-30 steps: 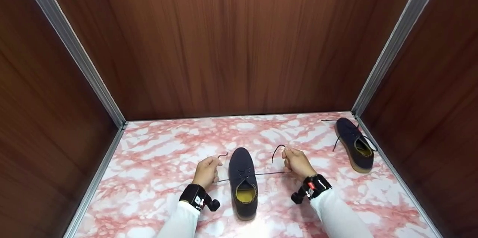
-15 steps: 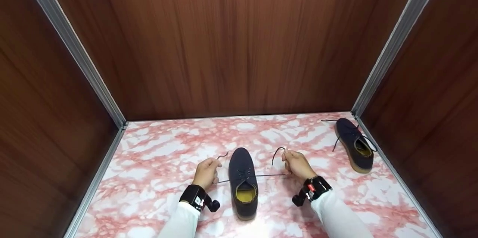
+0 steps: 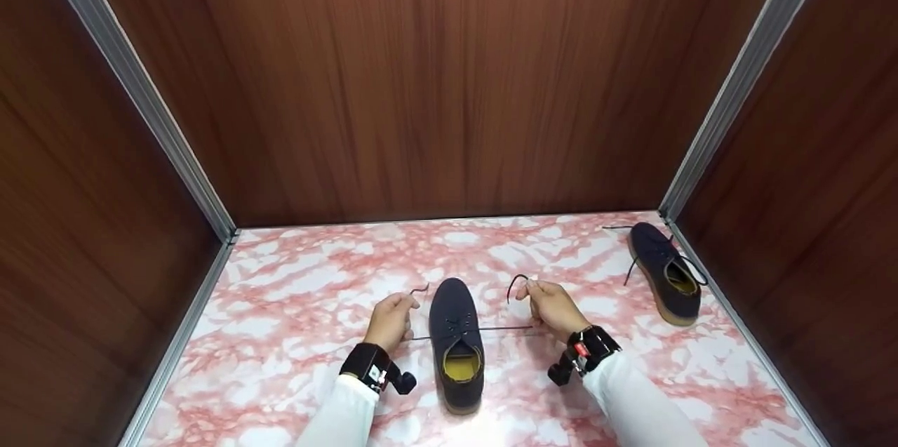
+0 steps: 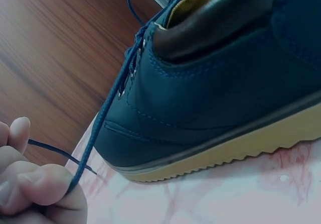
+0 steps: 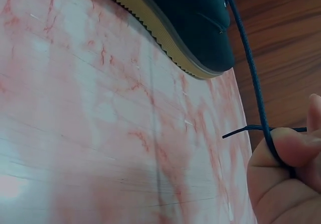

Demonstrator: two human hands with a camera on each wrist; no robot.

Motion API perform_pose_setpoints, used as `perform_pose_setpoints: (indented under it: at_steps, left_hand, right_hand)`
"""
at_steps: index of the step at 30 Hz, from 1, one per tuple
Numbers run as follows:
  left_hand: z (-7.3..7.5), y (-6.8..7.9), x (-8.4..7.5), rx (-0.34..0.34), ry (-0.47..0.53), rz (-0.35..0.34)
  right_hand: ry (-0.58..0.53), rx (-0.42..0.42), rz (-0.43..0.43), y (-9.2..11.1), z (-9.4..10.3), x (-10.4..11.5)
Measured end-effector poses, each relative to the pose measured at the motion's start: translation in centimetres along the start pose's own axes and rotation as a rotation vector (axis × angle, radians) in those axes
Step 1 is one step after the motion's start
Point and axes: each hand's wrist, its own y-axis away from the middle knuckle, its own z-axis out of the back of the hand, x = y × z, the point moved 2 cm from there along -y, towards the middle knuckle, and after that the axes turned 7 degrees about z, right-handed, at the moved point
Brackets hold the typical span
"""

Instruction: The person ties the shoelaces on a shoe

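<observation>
A dark navy shoe (image 3: 452,307) with a yellow lining stands between the hands, toe pointing away. My left hand (image 3: 390,321) grips one end of its shoelace on the left side; in the left wrist view that lace (image 4: 103,114) runs taut from the eyelets into the curled fingers, its tip sticking out beyond. To the right of the shoe, my right hand (image 3: 554,308) holds the other lace end, and a loose tail (image 3: 516,284) arches above the fingertips. That lace (image 5: 253,73) passes under the curled finger in the right wrist view. Both laces stretch out sideways from the shoe's throat.
A second navy shoe (image 3: 663,271) with trailing laces sits at the far right, near the right wall. Wood-grain panels (image 3: 449,82) enclose the red-and-white marbled table top (image 3: 309,257) at the back and both sides.
Both hands keep hold of the laces and stay almost in place. The right hand's fingertips and the lace tail have shifted slightly left. The shoe has not moved.
</observation>
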Motion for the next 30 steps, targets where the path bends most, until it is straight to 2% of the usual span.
perform_pose_setpoints:
  at_steps: [8, 13, 18, 21, 25, 30]
  left_hand:
    - [-0.1, 0.0, -0.5, 0.005, 0.026, 0.021]
    - [0.0, 0.2, -0.8, 0.018, 0.018, 0.032]
    - [0.0, 0.4, -0.9, 0.078, -0.005, 0.053]
    - [0.1, 0.5, -1.1, 0.126, -0.052, 0.073]
    - [0.5, 0.6, -1.3, 0.166, -0.185, 0.088]
    - [1.1, 0.9, -1.5, 0.232, -0.354, 0.128]
  right_hand:
    - [-0.121, 0.154, -0.019, -0.1, -0.1, 1.0]
    - [-0.119, 0.21, -0.006, -0.4, -0.1, 1.6]
    - [-0.103, 0.259, 0.009, -0.5, 0.0, 2.0]
    - [-0.094, 0.271, 0.012, -0.4, 0.1, 2.2]
    - [-0.061, 0.266, 0.029, -0.2, 0.2, 2.5]
    - [0.046, 0.221, 0.056, -0.1, 0.4, 2.6]
